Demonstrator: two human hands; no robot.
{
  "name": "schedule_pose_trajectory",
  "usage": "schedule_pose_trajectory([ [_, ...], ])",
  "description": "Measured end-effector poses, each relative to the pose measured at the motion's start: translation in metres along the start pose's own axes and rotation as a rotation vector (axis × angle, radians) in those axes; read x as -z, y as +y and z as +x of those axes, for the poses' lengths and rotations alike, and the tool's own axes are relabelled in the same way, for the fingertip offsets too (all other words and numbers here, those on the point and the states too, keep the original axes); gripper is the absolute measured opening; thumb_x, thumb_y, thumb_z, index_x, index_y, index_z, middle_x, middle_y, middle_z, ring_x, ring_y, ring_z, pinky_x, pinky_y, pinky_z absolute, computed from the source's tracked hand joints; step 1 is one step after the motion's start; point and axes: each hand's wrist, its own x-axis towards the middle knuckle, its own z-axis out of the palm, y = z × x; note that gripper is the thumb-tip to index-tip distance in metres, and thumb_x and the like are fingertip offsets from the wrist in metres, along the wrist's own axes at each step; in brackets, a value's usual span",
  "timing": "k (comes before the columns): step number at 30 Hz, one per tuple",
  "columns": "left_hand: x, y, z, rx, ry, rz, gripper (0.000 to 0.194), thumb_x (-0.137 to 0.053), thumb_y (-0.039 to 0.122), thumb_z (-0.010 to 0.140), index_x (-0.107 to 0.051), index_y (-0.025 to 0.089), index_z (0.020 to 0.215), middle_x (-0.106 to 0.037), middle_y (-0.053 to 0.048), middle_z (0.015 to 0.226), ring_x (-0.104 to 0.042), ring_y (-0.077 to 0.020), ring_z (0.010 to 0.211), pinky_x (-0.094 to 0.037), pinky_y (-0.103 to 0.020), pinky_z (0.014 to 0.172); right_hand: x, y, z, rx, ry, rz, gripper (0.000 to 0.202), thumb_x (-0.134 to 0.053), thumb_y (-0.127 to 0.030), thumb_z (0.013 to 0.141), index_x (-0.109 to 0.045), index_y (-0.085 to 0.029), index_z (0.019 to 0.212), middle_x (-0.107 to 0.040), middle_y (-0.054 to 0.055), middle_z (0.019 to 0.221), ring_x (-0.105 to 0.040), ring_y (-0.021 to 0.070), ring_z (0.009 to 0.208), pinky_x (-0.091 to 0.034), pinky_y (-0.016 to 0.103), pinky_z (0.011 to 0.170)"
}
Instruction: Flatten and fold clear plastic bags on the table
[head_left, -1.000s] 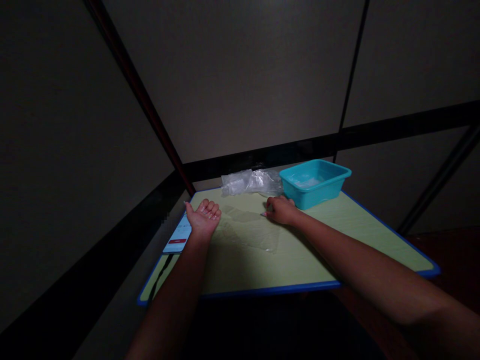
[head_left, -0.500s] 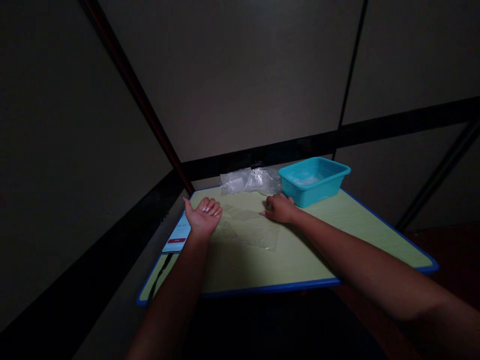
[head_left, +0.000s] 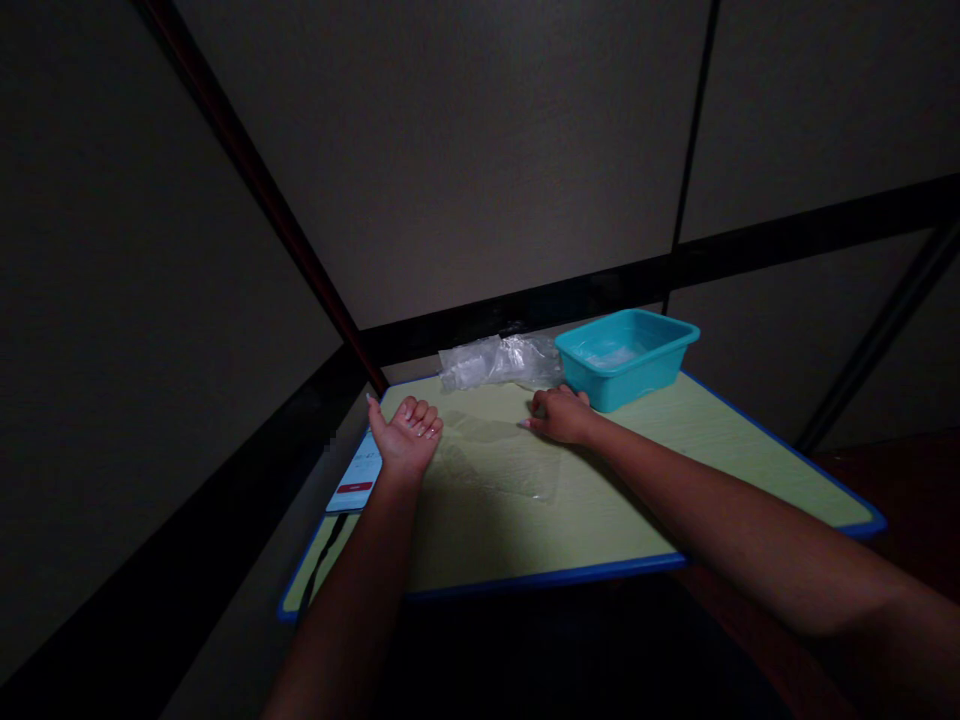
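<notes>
A thin clear plastic sheet or bag [head_left: 510,475] lies flat on the pale yellow-green table [head_left: 615,510]. My left hand [head_left: 407,437] is turned palm up at its left side, fingers loosely curled and thumb stretched away, with nothing in the palm. At the upper right of the plastic, my right hand [head_left: 559,414] rests palm down with bent fingers; a gap shows between thumb and forefinger. Whether its fingertips touch the plastic I cannot tell. Just beyond that hand stands a turquoise basin [head_left: 626,385] with some clear plastic inside.
A crumpled heap of clear plastic bags [head_left: 499,360] lies along the back edge. At the left edge, partly behind my left hand, is a phone [head_left: 352,488] with a lit screen, and a black strap [head_left: 322,560] trails below it. Dark panelled walls [head_left: 480,150] stand close behind.
My left fingers have shifted very slightly. The view has tilted a little; the right hand, the plastic and the basin keep their places on the table.
</notes>
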Motion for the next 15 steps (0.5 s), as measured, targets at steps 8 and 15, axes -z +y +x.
schedule_pose_trajectory([
  [8,0.004,-0.015,0.006,-0.217,0.17,0.741,0.048,-0.055,0.049,0.081,-0.037,0.019,0.048,-0.025,0.008,0.042,-0.02,-0.0069,0.037,-0.014,-0.021,0.039,-0.003,-0.002,0.001,0.031,0.013,0.027,0.037,-0.056,-0.049,0.08,-0.059,-0.02,0.103,-0.063,0.012,0.11,-0.049,0.0308,0.109,-0.037,0.041,0.083],
  [15,0.007,-0.025,-0.003,-0.485,0.032,1.428,0.037,-0.065,0.027,0.076,-0.043,0.017,0.048,-0.029,0.006,0.046,-0.026,-0.009,0.049,-0.016,-0.023,0.049,-0.002,-0.002,0.003,-0.03,0.014,0.083,0.046,-0.05,-0.054,0.083,-0.056,-0.017,0.11,-0.062,0.015,0.109,-0.05,0.0314,0.109,-0.038,0.039,0.083],
])
